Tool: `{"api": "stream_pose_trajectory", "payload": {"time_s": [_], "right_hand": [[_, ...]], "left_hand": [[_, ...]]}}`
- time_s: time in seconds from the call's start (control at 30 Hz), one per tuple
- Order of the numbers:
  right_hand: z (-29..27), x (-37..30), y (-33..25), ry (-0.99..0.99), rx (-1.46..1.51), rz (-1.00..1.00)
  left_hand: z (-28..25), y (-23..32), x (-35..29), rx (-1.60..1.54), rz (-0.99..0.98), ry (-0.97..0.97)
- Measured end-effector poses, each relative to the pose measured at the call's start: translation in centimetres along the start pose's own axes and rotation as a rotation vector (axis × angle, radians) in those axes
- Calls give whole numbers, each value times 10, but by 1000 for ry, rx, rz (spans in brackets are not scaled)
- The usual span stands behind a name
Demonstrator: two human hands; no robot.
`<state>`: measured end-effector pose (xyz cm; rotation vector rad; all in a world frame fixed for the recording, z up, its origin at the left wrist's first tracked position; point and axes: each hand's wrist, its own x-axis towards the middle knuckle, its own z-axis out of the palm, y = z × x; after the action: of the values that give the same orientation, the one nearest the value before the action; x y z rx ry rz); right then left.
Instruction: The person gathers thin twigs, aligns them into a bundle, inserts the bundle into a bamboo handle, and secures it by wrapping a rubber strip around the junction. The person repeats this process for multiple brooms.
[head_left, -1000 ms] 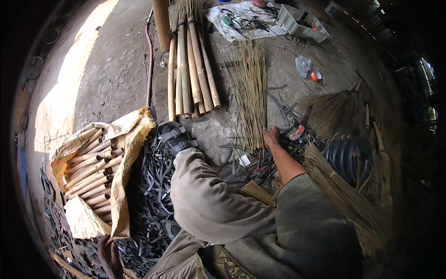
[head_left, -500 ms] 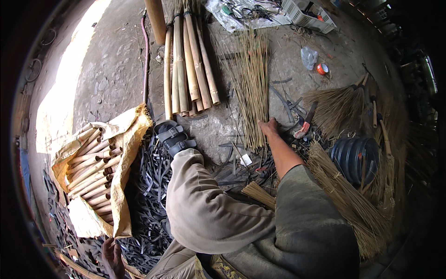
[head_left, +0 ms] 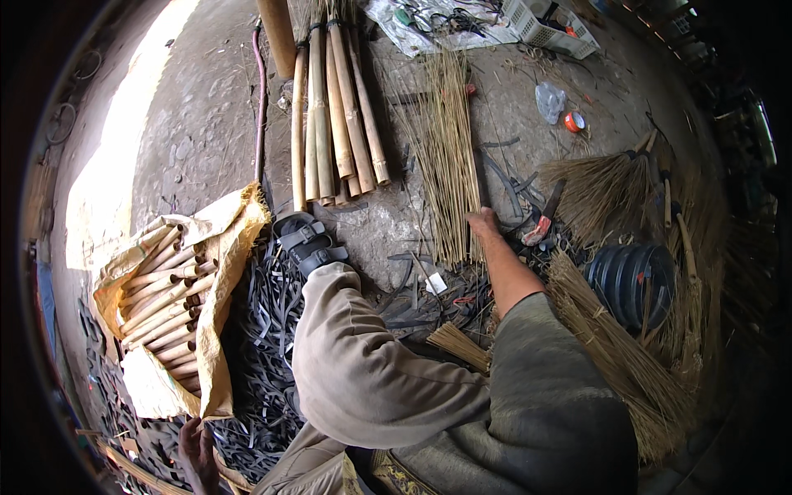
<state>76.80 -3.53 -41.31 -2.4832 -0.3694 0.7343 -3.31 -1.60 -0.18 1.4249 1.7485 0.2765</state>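
I see my right hand (head_left: 483,221) resting on the thin straw sticks (head_left: 450,157), grip unclear, while my left hand (head_left: 198,450) lies loosely curled on black strips (head_left: 264,330).

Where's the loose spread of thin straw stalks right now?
In the head view, the thin straw stalks lie on the ground at upper centre, just right of the bamboo poles, their near ends under the right hand.

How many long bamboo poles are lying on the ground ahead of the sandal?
5 long bamboo poles show, side by side above the sandal: one thin pole at the left, then four thicker ones fanning right. More may be hidden beneath. The short pieces in the sack are not counted.
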Motion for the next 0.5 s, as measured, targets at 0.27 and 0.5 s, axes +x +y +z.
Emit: {"api": "stream_pose_trajectory", "payload": {"time_s": [0.27, 0.5], "right_hand": [[-49, -40, -43, 54, 12, -73], [-67, -75, -76, 122, -177, -125]], "left_hand": [[-3, 1, -3, -3, -45, -2], [-4, 3, -8, 67, 16, 33]]}}
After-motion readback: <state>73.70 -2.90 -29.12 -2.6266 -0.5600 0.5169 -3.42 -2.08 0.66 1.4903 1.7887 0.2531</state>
